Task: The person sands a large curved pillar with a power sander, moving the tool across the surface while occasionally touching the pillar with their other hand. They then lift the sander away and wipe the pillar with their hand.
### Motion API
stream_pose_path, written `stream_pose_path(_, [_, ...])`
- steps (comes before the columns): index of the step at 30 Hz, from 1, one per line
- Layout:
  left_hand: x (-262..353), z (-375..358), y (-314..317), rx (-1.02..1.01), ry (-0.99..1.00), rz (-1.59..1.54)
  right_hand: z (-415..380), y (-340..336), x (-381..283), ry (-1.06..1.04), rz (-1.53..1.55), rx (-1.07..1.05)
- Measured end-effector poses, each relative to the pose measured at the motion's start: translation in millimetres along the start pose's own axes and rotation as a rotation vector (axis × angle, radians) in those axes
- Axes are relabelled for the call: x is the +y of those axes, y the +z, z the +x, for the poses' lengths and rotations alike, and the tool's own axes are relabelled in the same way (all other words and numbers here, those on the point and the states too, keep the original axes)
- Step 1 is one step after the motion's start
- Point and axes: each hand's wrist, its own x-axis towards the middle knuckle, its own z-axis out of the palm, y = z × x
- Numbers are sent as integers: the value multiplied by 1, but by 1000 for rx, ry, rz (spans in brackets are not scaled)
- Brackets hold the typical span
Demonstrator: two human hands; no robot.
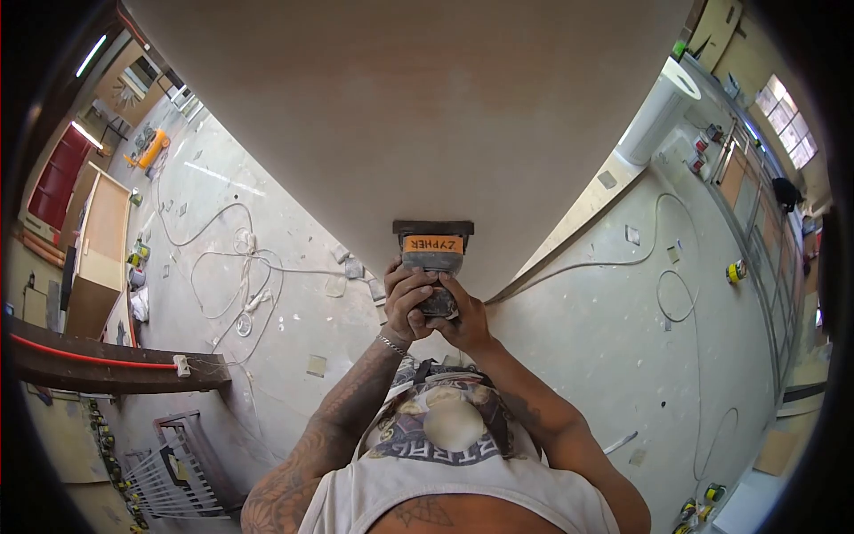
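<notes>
A power sander (pixel 433 254) with a dark body and an orange label reading ZYPHER lies with its flat pad against a large pale panel (pixel 427 133). The panel narrows toward me and has faint pinkish-brown patches. My left hand (pixel 406 295) is wrapped round the sander's left side, fingers curled over the grip. On the other side, my right hand (pixel 464 316) closes on the body near its rear end. A chain bracelet (pixel 391 343) circles my left wrist. The sander's underside is hidden.
Loose white cables (pixel 253 258) wind across the dusty floor (pixel 551 383), with scattered sanding-sheet-like squares. A dark beam (pixel 116 363) carries a red cord at left. A wooden cabinet (pixel 98 240) and an orange machine (pixel 149 149) stand farther left. A white cylinder (pixel 654 116) stands at right.
</notes>
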Motion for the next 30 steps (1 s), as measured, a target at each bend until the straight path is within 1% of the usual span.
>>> stream_pose_path(3, [7,21,-4,13,12,-22,8,-4,-12,-9,-4,-3])
stream_pose_path(7, [26,84,-15,30,9,-35,63,-27,-70,-82,-31,13])
stream_pose_path(11, [36,154,-30,110,77,-71,119,-39,-127,-172,-49,45])
stream_pose_path(13, [44,186,-36,154,90,-87,141,-46,-155,-164,-41,38])
stream_pose_path(16, [52,213,-38,187,98,-160,157,-47,-170,-173,-31,46])
stream_pose_path(17, [52,210,-38,180,83,-148,158,-47,-170,-181,-31,56])
stream_pose_path(20, [46,191,-36,144,64,-112,142,-47,-158,-122,-59,-1])
stream_pose_path(23, [37,148,-32,98,48,-31,116,-42,-131,-77,-35,-55])
stream_pose_path(26, [29,110,-28,61,18,-37,93,-29,-99,-152,-64,10])
stream_pose_path(30, [21,65,-19,38,-6,5,58,-21,-66,-82,-93,-33])
